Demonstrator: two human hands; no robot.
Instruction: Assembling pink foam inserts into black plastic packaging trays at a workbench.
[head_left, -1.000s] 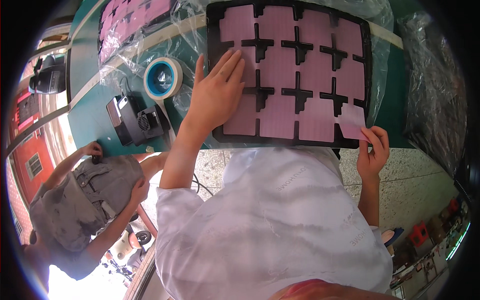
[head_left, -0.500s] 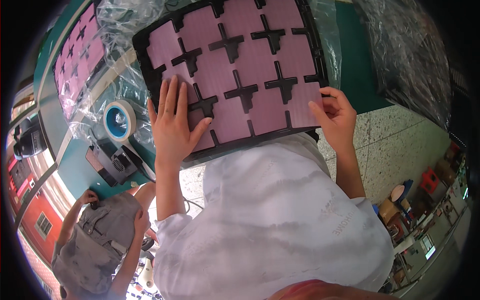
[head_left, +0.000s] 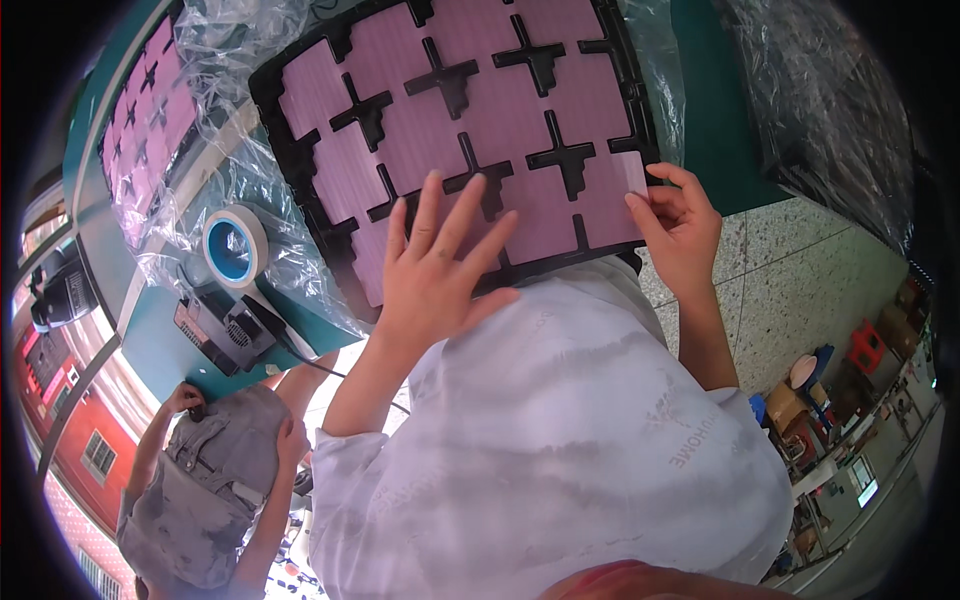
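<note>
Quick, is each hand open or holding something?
Left hand: open, spread over the black moulded tray, holding nothing.
Right hand: closed, pinching the edge of a thin pink sheet at the tray's near right corner.

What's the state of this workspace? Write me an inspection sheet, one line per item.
Surface: green table, partly covered by clear plastic film.
Job's things: black tray with stepped cross-shaped dividers, pink pieces lying between them.
Clutter: tape roll with blue core and black device, left of the tray; second pink batch, upper left.
Hands: left hand spread over the tray's near side, contact unclear; right hand at a pink piece's edge, grip unclear.
Cables: one dark cable, apparently from the device, passing the table edge.
Surroundings: another person in grey, lower left; red stool, right; speckled floor.
</note>
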